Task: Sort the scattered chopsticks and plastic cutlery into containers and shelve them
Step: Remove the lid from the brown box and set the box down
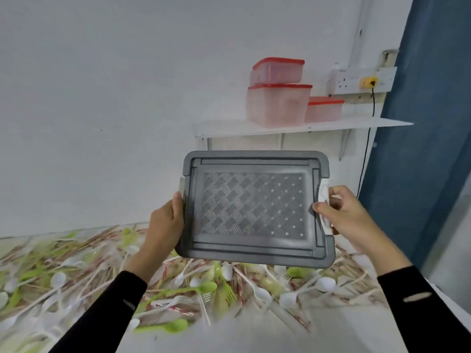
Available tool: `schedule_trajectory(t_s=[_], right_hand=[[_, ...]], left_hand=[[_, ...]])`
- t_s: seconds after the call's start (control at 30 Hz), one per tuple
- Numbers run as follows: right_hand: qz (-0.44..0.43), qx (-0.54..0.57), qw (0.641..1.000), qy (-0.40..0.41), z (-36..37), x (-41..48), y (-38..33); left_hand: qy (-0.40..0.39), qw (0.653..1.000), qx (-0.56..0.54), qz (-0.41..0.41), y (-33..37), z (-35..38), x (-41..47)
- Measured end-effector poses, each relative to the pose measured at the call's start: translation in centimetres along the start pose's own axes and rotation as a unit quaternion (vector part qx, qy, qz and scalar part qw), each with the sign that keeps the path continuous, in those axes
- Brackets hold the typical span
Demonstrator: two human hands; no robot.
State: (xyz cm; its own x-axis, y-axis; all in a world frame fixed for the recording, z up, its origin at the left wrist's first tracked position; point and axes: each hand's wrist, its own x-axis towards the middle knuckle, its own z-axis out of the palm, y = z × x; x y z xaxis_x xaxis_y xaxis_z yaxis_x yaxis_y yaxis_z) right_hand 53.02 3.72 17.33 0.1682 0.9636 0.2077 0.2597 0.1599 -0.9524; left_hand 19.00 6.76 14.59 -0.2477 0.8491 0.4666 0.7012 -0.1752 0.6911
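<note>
A white wall [102,72] is filling the background, and below it a white table [254,337] is carrying a scattered pile of cutlery [204,289]: white and green plastic spoons and forks mixed with chopsticks. A grey container [254,207] with a woven pattern on its lid is hanging in the air above the pile. The left hand [165,222] is gripping its edge at 9 o'clock; the right hand [349,217] is curling its fingers round the white latch [325,200] at 3 o'clock. At 1 o'clock a shelf [229,128] is holding three red-lidded boxes [279,104], one stacked on another; their content I cannot tell
</note>
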Motion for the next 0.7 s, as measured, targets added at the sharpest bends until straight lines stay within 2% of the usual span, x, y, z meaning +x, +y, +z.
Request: schedule_trajectory(t_s=[0.1, 0.17, 0.33, 0.4, 0.47, 0.5, 0.57, 0.63, 0.7], right_hand=[[0.03, 0.006, 0.998, 0.046, -1.4, -0.4, 1.8], [0.064, 0.057, 0.994, 0.063, -2.2, -0.7, 2.7], [0.162, 0.179, 0.969, 0.045, -2.4, -1.6, 4.1], [0.19, 0.277, 0.94, 0.055, -2.5, -2.1, 5.4], [0.255, 0.347, 0.899, 0.084, -2.3, -2.6, 6.9], [0.297, 0.347, 0.887, 0.068, -1.6, -3.0, 7.4], [0.362, 0.329, 0.872, -0.028, 0.5, -3.8, 7.9], [0.368, 0.326, 0.866, -0.087, 2.2, -4.4, 7.6], [0.359, 0.325, 0.872, -0.064, 2.3, -4.3, 7.4]], left_hand=[[-0.084, 0.991, -0.09, -0.054, -0.4, 0.3, 0.1], [-0.119, 0.979, -0.139, -0.084, -0.6, 0.6, -0.1], [-0.112, 0.96, -0.218, -0.134, 0.5, 2.5, -0.7], [-0.092, 0.964, -0.207, -0.14, 1.2, 3.6, -1.2], [-0.071, 0.973, -0.187, -0.118, 1.9, 5.0, -2.0], [-0.057, 0.977, -0.178, -0.1, 2.3, 5.7, -2.5], [-0.029, 0.986, -0.159, -0.047, 3.4, 7.3, -3.2], [-0.006, 0.989, -0.149, 0.015, 4.5, 8.6, -3.8], [0.005, 0.99, -0.13, 0.052, 5.2, 9.3, -3.8]])
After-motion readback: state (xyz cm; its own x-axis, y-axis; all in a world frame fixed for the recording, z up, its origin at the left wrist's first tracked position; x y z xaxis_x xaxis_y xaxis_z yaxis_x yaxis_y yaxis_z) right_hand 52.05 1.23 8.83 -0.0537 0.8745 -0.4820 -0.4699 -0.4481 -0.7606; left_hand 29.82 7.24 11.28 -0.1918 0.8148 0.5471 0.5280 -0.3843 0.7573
